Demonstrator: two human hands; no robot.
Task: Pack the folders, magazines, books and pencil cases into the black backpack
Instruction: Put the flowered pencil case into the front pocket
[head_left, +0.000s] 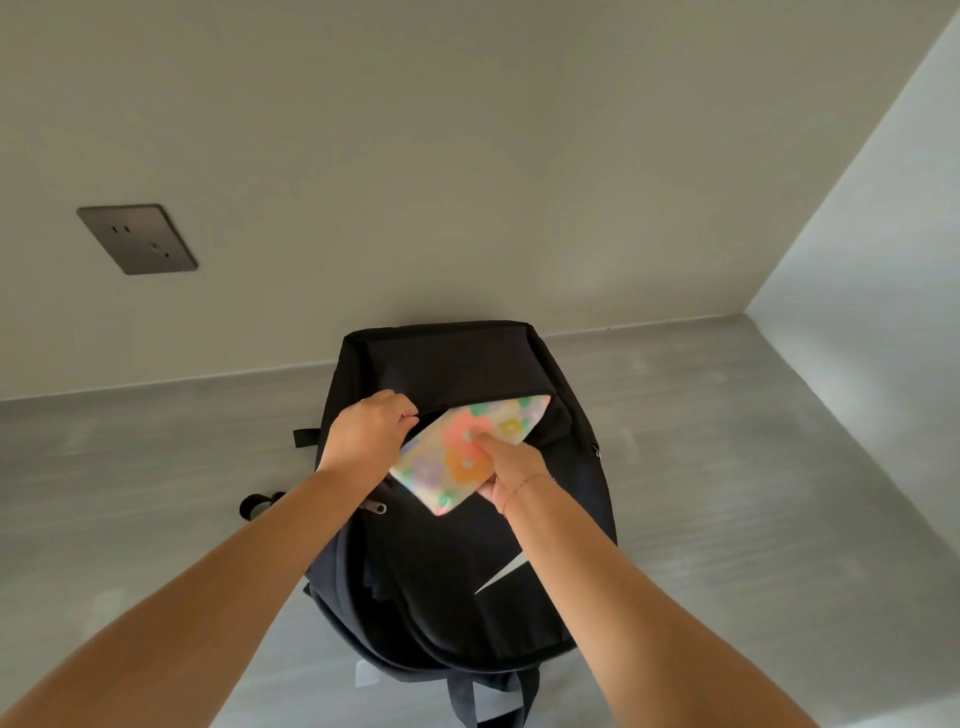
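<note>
The black backpack (457, 571) lies flat on the grey surface, with a white logo on its front panel. A front pocket near its far end gapes open. My left hand (371, 431) grips the pocket's near edge and pulls it open. My right hand (506, 467) pinches a flower-patterned pencil case (457, 457), thumb on top. The case is tilted, and its far corner sits in the pocket opening. No folders, magazines or books are in view.
The grey surface (727, 467) runs to a beige wall behind and a pale wall on the right. A dark socket plate (137, 239) sits on the back wall at the left. Backpack straps (483, 696) trail toward me, and a zipper pull (378, 507) lies by my left wrist.
</note>
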